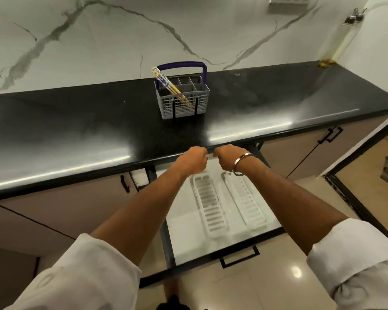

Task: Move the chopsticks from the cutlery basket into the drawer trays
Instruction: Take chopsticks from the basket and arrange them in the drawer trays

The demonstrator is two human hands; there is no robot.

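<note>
Both hands hovered above the front edge of the counter point(76, 135), over the open drawer point(211, 249), with the chopsticks not yet touched. The left hand point(194, 161) was curled into a loose fist and held nothing that could be seen; the right hand point(227, 158), a metal bangle point(242, 164) on its wrist, was curled the same way, also holding nothing visible.

The step in hand appeared to be the reach for the chopsticks. To do it well, one hand would best go over the counter to the basket and pinch the sticks near their upper ends, gathering them as a bundle and drawing them straight up along their lean so the tips would not catch in the grid wall. The other hand could steady the basket by its handle, since it looked light enough to tip.

The chopsticks point(168, 86) stood in the front left compartment of the basket point(184, 101), leaning back and to the left, their patterned blue-and-white tops above the rim and pale yellow shafts showing through the grid. The basket was grey with a dark blue handle point(182, 64) and sat toward the back edge of the counter, near its middle. Two white slotted trays point(211, 211) lay side by side in the drawer, both bare.
</note>
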